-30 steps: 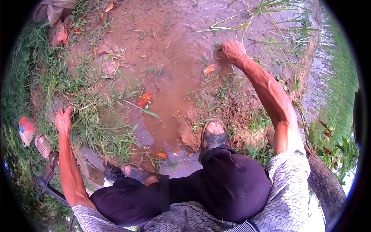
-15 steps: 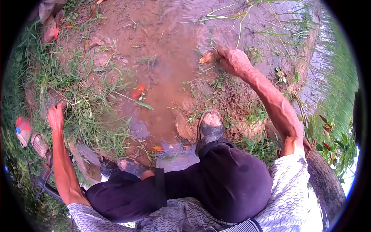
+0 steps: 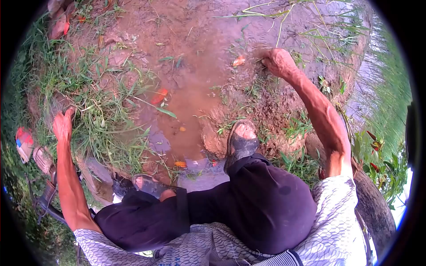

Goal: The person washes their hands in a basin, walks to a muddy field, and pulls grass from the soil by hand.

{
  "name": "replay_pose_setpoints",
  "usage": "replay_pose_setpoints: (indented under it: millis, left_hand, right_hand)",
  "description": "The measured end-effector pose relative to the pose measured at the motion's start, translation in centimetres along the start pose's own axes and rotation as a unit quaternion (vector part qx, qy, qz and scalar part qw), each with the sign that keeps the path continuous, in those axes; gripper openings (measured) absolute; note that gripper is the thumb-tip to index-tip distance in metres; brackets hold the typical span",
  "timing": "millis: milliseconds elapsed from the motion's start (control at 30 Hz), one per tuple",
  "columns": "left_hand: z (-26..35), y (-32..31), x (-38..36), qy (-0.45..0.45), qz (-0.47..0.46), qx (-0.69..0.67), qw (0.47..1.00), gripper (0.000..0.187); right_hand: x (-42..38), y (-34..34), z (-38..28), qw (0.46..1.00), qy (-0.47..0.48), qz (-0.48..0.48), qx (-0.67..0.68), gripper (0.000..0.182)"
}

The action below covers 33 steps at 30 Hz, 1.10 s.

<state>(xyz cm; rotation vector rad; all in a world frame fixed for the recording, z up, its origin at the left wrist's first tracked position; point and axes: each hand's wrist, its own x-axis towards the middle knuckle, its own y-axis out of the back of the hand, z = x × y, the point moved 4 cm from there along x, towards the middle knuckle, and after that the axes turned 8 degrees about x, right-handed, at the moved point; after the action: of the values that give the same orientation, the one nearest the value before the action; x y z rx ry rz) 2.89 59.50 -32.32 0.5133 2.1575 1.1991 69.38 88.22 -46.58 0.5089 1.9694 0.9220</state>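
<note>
Gripping low, the right hand (image 3: 278,62) has its fingers clenched on thin green weed stems (image 3: 266,55) in wet red-brown mud (image 3: 191,88) — better a straight pull; left hand (image 3: 62,125) lies flat, fingers released, on grass (image 3: 102,119).

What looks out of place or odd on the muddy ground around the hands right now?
A red and blue scrap of litter lies in the grass at the far left, past the left hand, which rests on the grass. The right hand is down in the mud among weeds. Orange fallen leaves dot the puddle; nothing looks broken.
</note>
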Motion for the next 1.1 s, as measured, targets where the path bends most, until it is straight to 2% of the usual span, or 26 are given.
replay_pose_setpoints:
  millis: [33, 100, 167, 233, 300, 367, 400, 500, 600, 733, 833, 867, 1000, 1033, 1100]
  left_hand:
    - [0.3, 0.3, 0.2, -0.002, 0.004, 0.002, 1.0, 0.074]
    - [0.3, 0.6, 0.5, 0.006, -0.012, 0.001, 1.0, 0.072]
    - [0.2, 0.5, 0.7, 0.004, -0.008, -0.004, 1.0, 0.072]
    - [0.6, 0.7, 0.5, 0.011, -0.004, -0.015, 1.0, 0.073]
    - [0.6, 0.8, 0.3, 0.017, -0.009, -0.014, 1.0, 0.073]
    - [1.0, 1.1, -0.2, 0.019, -0.002, -0.018, 1.0, 0.073]
    - [1.0, 1.2, -0.4, 0.02, 0.002, -0.02, 1.0, 0.073]
    - [0.5, 0.7, 0.3, 0.01, -0.006, -0.01, 1.0, 0.073]
    - [0.2, 0.5, 0.7, 0.005, -0.007, 0.001, 1.0, 0.074]
    - [0.2, 0.4, 0.4, 0.007, 0.001, 0.0, 1.0, 0.074]
    - [-0.1, 0.4, 0.9, 0.004, 0.002, -0.004, 1.0, 0.073]
    - [-0.1, 0.2, 0.8, 0.001, -0.001, -0.006, 1.0, 0.072]
    - [0.7, 0.8, 0.7, 0.022, -0.006, 0.003, 1.0, 0.075]
    - [0.8, 0.8, 0.5, 0.022, -0.008, 0.001, 1.0, 0.075]
    - [1.1, 1.0, 0.3, 0.02, -0.013, -0.001, 1.0, 0.075]
  right_hand:
    - [-0.9, 1.4, 0.1, 0.983, 0.001, 0.014, 0.185, 0.023]
    - [-1.4, 2.7, -0.1, 0.965, -0.092, -0.069, 0.236, 0.023]
    - [-3.1, 4.0, -3.4, 0.975, -0.026, -0.059, 0.215, 0.02]
    - [-3.9, 0.6, -4.2, 0.993, 0.113, 0.004, 0.042, 0.019]
    - [-5.6, -1.6, -5.8, 0.997, 0.069, 0.029, 0.005, 0.021]
    - [-5.5, -4.3, -5.6, 0.997, 0.034, 0.015, -0.068, 0.025]
    - [-5.3, -4.4, -5.8, 0.994, 0.07, 0.057, -0.054, 0.023]
    - [-5.0, -4.8, -4.9, 0.993, 0.067, -0.002, -0.093, 0.019]
    - [-4.1, -4.5, -4.7, 0.997, 0.054, -0.021, -0.043, 0.024]
    - [-3.5, -4.2, -4.2, 0.998, -0.038, -0.044, 0.027, 0.037]
    - [-4.5, -2.1, -5.1, 0.982, -0.06, -0.058, 0.172, 0.036]
    - [-4.7, -0.6, -5.7, 0.97, -0.098, -0.109, 0.195, 0.031]
    - [-1.8, 1.0, -5.0, 0.982, -0.039, 0.07, 0.172, 0.03]
    - [-0.4, 0.8, -4.6, 0.983, -0.067, 0.084, 0.148, 0.033]
    - [0.6, 0.5, -5.2, 0.971, 0.002, 0.169, 0.167, 0.038]
